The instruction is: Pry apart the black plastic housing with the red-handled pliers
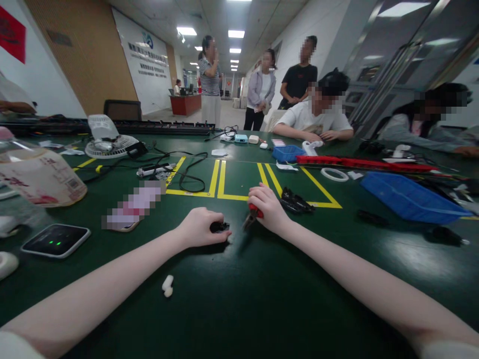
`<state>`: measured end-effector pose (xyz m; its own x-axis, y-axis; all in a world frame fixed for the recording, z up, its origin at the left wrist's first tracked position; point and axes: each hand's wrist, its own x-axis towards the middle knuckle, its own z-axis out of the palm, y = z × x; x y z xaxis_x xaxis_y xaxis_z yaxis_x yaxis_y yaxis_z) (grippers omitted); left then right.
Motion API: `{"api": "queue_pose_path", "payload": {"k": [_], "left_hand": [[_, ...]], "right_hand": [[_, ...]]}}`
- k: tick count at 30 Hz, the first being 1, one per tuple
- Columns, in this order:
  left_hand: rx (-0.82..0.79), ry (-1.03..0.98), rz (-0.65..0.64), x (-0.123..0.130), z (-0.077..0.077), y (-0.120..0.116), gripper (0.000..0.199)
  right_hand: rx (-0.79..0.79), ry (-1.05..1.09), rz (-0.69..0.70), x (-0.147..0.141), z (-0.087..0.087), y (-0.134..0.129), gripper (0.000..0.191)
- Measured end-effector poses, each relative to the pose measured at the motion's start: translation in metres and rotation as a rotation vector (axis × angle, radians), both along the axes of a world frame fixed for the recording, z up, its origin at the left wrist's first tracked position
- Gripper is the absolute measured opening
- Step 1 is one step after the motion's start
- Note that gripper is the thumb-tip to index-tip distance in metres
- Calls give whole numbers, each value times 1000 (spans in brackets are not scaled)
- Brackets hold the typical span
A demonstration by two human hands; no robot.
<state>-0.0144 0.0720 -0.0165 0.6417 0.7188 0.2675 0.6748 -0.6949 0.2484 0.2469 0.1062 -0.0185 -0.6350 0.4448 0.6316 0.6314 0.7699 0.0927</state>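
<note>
Near the middle of the green table (pixel 239 299), my left hand (pixel 200 227) is closed around a small black part (pixel 219 227), much of it hidden by the fingers. To its right, my right hand (pixel 267 204) grips red-handled pliers (pixel 253 215), their metal jaws pointing down and left. A gap separates the jaws from the black part. Just beyond my right hand lies a pile of black parts (pixel 294 200). Two small white pieces (pixel 168 285) rest on the table below my left forearm.
Yellow tape lines (pixel 218 180) mark the table ahead. On the left are a phone (pixel 56 241), a large bottle (pixel 45 174), a white fan (pixel 110 144) and black cables (pixel 192 174). A blue tray (pixel 411 197) stands right. Several people sit or stand beyond.
</note>
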Motion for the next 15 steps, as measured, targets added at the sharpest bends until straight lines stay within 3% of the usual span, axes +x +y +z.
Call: {"api": "queue_pose_path", "payload": {"k": [6, 15], "left_hand": [[-42, 5, 57, 2, 2, 3, 39], [-52, -4, 81, 15, 2, 23, 42]], "right_hand": [[-54, -7, -13, -24, -3, 22, 17], [-82, -63, -140, -16, -3, 20, 5]]}}
